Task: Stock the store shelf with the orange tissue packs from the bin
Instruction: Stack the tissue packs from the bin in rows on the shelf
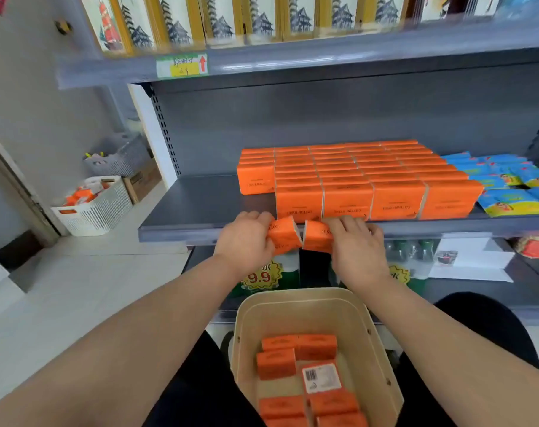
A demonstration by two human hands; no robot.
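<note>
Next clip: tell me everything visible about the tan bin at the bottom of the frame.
The bin is a light tan, open-topped tub with rounded corners. It looks like thin bent wood, with small dark studs on its walls. It sits upright between the person's dark-clothed legs; what it rests on is hidden. Orange tissue packs partly fill it, and one pack shows a white barcode label. The left hand and right hand are off it, gripping two more packs.

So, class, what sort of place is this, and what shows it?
Most likely a small shop: grey metal shelving stacked with identical orange tissue packs, a yellow price label on the shelf edge, and a starburst 9.9 tag below.
</note>
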